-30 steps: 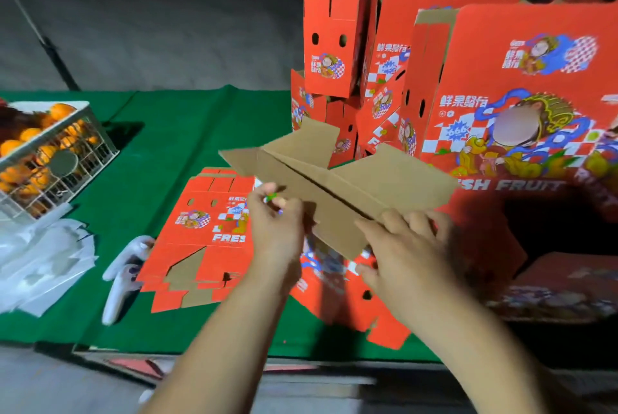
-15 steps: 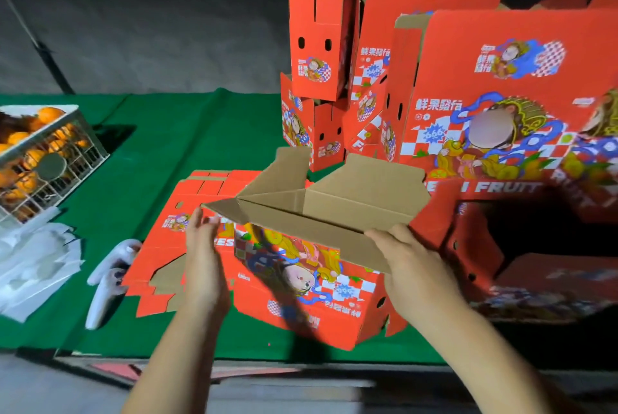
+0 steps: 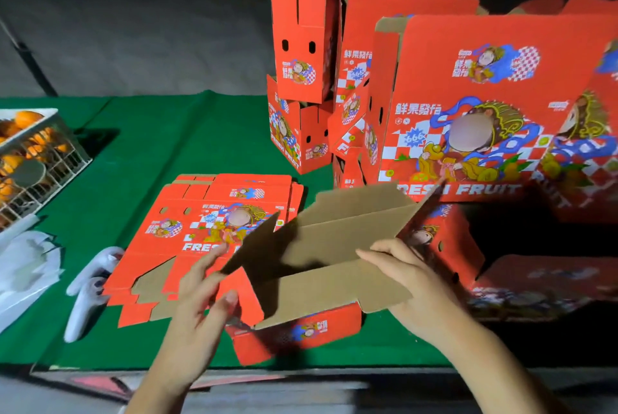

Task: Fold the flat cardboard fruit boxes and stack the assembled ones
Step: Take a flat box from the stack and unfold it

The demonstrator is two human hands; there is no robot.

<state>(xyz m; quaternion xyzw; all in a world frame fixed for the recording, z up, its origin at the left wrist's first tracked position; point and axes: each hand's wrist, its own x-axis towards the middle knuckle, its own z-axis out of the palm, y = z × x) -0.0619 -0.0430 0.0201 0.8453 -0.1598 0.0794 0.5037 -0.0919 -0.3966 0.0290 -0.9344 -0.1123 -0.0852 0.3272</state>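
Note:
A half-opened red fruit box [image 3: 334, 256] with a brown inside stands at the table's front edge, its flaps spread. My left hand [image 3: 204, 293] pinches the box's left red flap between thumb and fingers. My right hand [image 3: 411, 283] grips the right brown flap and wall. A pile of flat red boxes [image 3: 207, 223] lies on the green cloth just left of it. Assembled red boxes [image 3: 302, 42] are stacked at the back, and a large one [image 3: 495, 106] stands at the right.
A white wire basket of oranges [image 3: 36, 159] sits at the far left on the green table [image 3: 167, 136]. White foam nets [image 3: 23, 266] lie below it. A white controller [image 3: 88, 286] rests beside the flat pile. Another red box [image 3: 548, 283] lies low at the right.
The box has been turned and opened wider, so its brown inside now faces me. My left hand shifted from the left edge to the lower left flap; my right hand stayed on the right side.

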